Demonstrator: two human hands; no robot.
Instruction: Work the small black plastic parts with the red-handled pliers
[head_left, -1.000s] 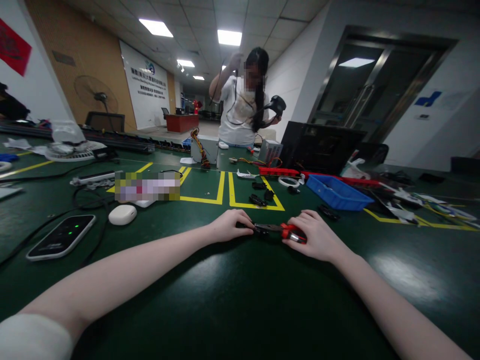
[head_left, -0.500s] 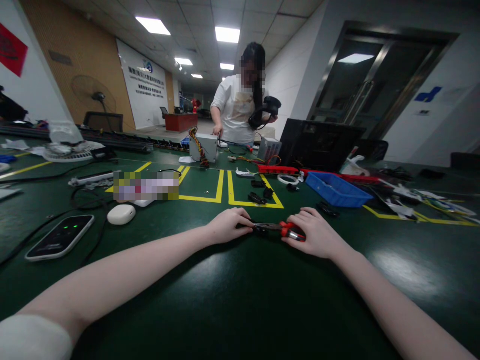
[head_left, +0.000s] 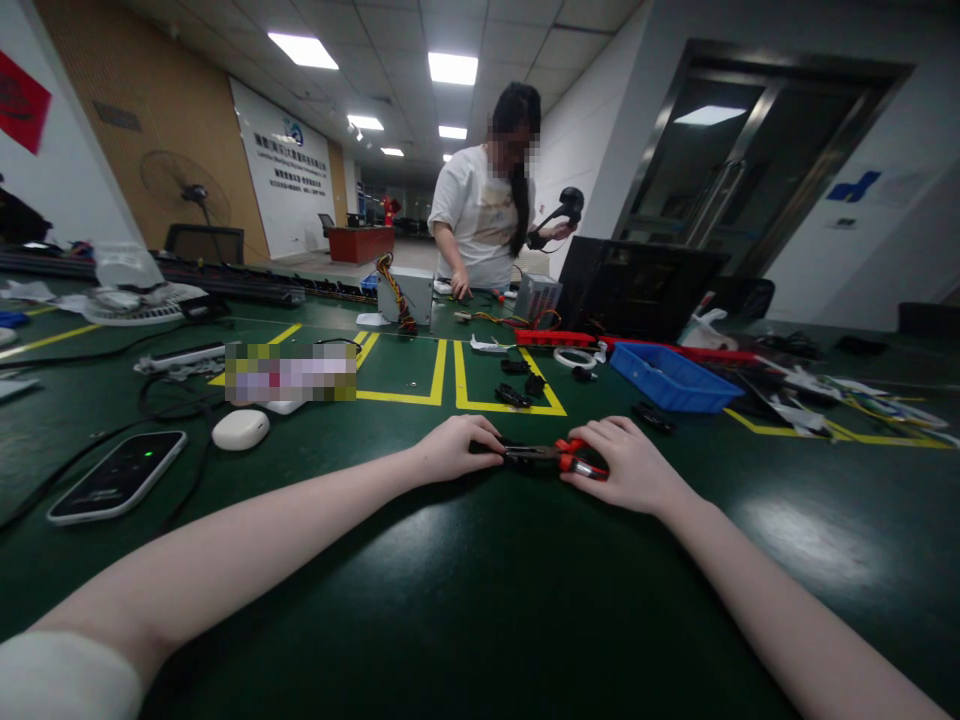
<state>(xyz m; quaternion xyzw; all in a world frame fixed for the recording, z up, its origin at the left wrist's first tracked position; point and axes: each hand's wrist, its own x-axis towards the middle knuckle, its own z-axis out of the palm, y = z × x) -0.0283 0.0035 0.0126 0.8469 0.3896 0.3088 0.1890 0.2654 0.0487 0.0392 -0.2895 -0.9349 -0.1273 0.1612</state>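
Red-handled pliers (head_left: pixel 579 462) are gripped in my right hand (head_left: pixel 626 462), their long metal jaws pointing left. My left hand (head_left: pixel 459 449) pinches a small dark piece (head_left: pixel 511 456) at the tips of those jaws; its exact kind is too small and dark to make out. Both hands are low over the green table (head_left: pixel 465 590), close together. Beyond them, several black parts (head_left: pixel 514 395) lie within a yellow-taped outline.
A blue tray (head_left: pixel 675 380) stands right of my hands. To the left lie a phone-like device (head_left: pixel 120 478) and a white rounded case (head_left: pixel 241 429). Power supply units (head_left: pixel 406 298) and a black panel (head_left: pixel 637 290) stand farther back. Across the table a person (head_left: pixel 484 200) holds a black handheld device (head_left: pixel 559 215).
My hands have hardly moved, and the pliers' handles look slightly shifted. The person opposite has raised the black device to the right and moved the other hand down to the table.
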